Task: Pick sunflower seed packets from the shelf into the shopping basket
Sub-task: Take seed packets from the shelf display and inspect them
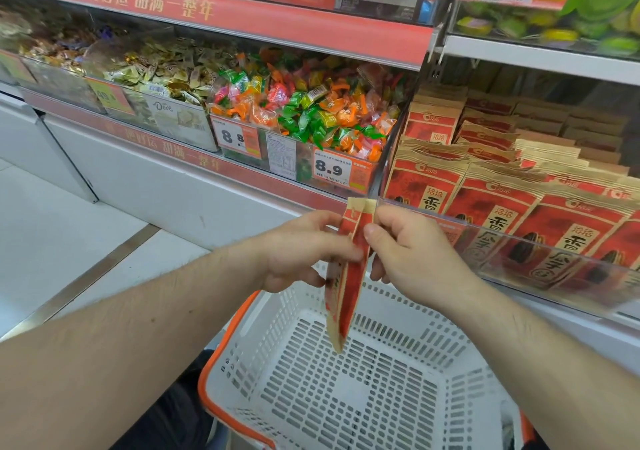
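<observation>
Red and tan sunflower seed packets (349, 283) hang edge-on above the white shopping basket (346, 380), which has an orange rim and holds nothing. There look to be two packets, side by side. My left hand (298, 252) pinches them from the left. My right hand (408, 248) pinches them from the right, thumb on the near edge. More packets of the same kind (502, 203) stand in rows on the shelf at the right, behind a clear plastic lip.
Clear bins of wrapped candies (311, 110) and chocolates (166, 79) fill the shelf to the left, with price tags (332, 170) in front. A metal shelf post (394, 144) separates them from the seed shelf. White floor lies at the left.
</observation>
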A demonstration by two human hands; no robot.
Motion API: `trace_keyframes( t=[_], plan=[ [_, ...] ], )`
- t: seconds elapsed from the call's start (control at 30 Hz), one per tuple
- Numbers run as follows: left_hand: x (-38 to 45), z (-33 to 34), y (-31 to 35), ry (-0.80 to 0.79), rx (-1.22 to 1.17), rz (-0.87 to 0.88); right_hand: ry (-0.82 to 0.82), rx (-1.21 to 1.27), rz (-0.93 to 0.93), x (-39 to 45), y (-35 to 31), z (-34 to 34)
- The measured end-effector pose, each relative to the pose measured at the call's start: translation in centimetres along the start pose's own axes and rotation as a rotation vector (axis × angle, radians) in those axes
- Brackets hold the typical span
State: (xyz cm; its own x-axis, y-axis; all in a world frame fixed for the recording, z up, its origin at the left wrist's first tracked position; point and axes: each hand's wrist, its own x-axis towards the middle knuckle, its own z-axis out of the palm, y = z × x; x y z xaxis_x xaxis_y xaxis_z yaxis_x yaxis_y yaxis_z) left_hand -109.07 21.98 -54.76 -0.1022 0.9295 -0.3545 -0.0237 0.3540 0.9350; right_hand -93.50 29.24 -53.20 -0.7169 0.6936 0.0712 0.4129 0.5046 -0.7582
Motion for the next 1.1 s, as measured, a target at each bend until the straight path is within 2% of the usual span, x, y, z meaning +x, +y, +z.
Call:
trace_keyframes(
  t=[0.1,0.23,0.37,0.5,0.57,0.67,0.77,0.87,0.97,1.1],
  plan=[
    [0.0,-0.1,0.0,-0.017,-0.041,0.047,-0.069,0.187,0.071,0.1,-0.1,0.3],
    [0.3,-0.7,-0.3,-0.153,-0.167,0.057,-0.142,0.503,0.107,0.3,-0.6,0.0],
    [0.5,-0.9,-0.3,-0.265,-0.176,0.065,-0.190,0.594,0.114,0.3,-0.6,-0.2],
    [0.5,-0.9,-0.3,-0.276,-0.169,0.044,-0.202,0.606,0.114,0.2,-0.6,-0.2],
    [0.3,-0.7,0.0,-0.183,-0.174,0.026,-0.188,0.551,0.114,0.2,-0.5,-0.3],
    [0.2,-0.9,0.5,0.022,-0.229,-0.009,-0.165,0.313,0.100,0.2,-0.2,-0.3],
    [0.2,-1.7,1.1,0.131,-0.321,-0.028,-0.261,0.041,0.083,-0.2,-0.2,-0.3],
    [0.3,-2.3,1.3,0.173,-0.376,-0.030,-0.366,-0.166,0.049,-0.6,-0.5,-0.3],
    [0.3,-2.3,1.1,0.193,-0.365,-0.041,-0.422,-0.219,0.046,-0.5,-0.7,-0.2],
    [0.3,-2.1,1.0,0.171,-0.361,-0.076,-0.503,-0.083,0.081,-0.4,-0.2,-0.2]
  ],
)
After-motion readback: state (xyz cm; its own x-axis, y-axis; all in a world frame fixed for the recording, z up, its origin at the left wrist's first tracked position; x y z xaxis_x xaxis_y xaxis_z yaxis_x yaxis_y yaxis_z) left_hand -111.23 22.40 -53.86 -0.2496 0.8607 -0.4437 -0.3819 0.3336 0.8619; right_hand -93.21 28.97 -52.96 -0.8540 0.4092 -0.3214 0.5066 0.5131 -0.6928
